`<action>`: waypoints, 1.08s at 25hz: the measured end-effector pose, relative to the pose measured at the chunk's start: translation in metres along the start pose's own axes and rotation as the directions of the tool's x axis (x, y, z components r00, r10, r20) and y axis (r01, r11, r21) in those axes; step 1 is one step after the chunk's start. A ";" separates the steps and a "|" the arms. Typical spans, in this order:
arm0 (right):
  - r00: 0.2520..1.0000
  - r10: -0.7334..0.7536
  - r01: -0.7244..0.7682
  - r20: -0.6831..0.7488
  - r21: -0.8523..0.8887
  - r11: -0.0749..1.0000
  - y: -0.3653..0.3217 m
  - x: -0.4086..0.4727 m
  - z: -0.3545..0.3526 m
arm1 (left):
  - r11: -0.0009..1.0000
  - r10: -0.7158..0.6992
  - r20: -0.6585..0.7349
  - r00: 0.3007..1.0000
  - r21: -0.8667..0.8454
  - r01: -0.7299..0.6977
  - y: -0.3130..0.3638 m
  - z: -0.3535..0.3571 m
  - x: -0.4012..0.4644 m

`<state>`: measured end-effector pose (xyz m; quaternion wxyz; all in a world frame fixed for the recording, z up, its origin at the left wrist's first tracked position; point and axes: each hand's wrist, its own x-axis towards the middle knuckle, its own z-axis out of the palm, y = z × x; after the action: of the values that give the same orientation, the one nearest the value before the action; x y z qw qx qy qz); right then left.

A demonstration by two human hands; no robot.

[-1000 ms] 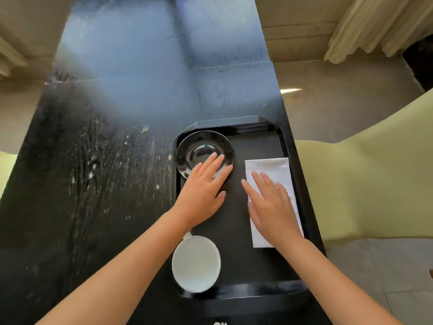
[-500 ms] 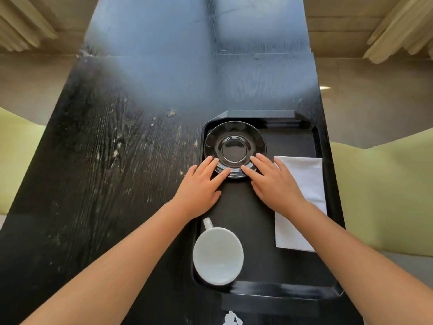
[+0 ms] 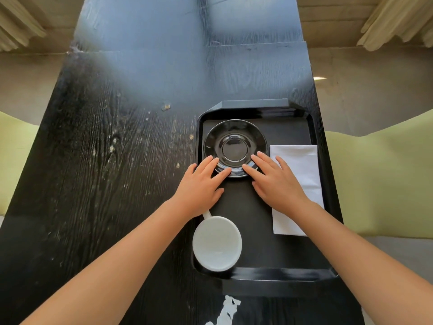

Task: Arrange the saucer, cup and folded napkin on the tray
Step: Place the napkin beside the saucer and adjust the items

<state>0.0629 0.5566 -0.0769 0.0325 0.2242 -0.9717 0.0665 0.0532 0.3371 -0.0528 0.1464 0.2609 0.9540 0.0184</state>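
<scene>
we have both hands on the black saucer [image 3: 235, 148] now. a second ago only our left hand [image 3: 201, 186] touched its near rim while our right hand [image 3: 276, 184] lay flat on the folded napkin [image 3: 298, 184]; half a second ago the right had come across to the saucer, and it is there still. both hands are spread open, fingers extended, fingertips resting on the saucer's near edge from either side, not closed around anything.

the saucer sits in the far left part of the black tray [image 3: 276, 270], close to the tray's far and left walls. the napkin lies along the right side of the tray, just beside the saucer, with our right wrist over part of it. the white cup [image 3: 217, 243] stands in the near left corner, its handle pointing away from us toward our left wrist (most of the handle is hidden under that wrist). the tray rests on the dark wooden counter [image 3: 105, 160].

we judge that the napkin is settled, since the right hand has left it, and that the saucer is the piece in hand: two hands at its rim suggest a nudge or a slide to its final spot. the cup is not yet on the saucer, so that step seems to remain.
</scene>
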 end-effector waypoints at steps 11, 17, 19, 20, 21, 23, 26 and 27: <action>0.841 -0.525 0.542 -0.134 0.205 0.815 -0.054 -0.064 -0.046 | 0.955 0.098 -0.344 0.934 -0.233 -0.186 0.030 -0.015 -0.110; 0.756 -0.644 0.655 -0.117 0.157 0.740 -0.059 -0.067 -0.040 | 0.949 0.202 -0.270 0.941 -0.182 -0.256 0.041 0.016 -0.146; 0.772 -0.622 0.636 -0.133 0.164 0.754 -0.060 -0.068 -0.039 | 0.947 0.221 -0.309 0.925 -0.160 -0.280 0.038 0.018 -0.146; 0.785 -0.604 0.619 -0.139 0.164 0.768 -0.061 -0.070 -0.038 | 0.942 0.230 -0.326 0.917 -0.161 -0.294 0.037 0.018 -0.144; 0.802 -0.580 0.597 -0.143 0.164 0.785 -0.062 -0.071 -0.037 | 0.937 0.235 -0.337 0.912 -0.169 -0.304 0.035 0.017 -0.142; 0.845 -0.517 0.534 -0.132 0.177 0.827 -0.063 -0.075 -0.036 | 0.936 0.227 -0.351 0.908 -0.179 -0.303 0.033 0.014 -0.135; 0.894 -0.435 0.448 -0.109 0.182 0.875 -0.059 -0.078 -0.035 | 0.939 0.223 -0.358 0.907 -0.171 -0.298 0.032 0.012 -0.120; 0.902 -0.417 0.431 -0.115 0.178 0.884 -0.056 -0.077 -0.036 | 0.937 0.231 -0.363 0.903 -0.168 -0.307 0.033 0.011 -0.115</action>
<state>0.1583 0.5448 -0.0420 0.0595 0.4307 -0.8857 0.1629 0.1671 0.3067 -0.0288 0.0049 0.3657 0.9113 0.1891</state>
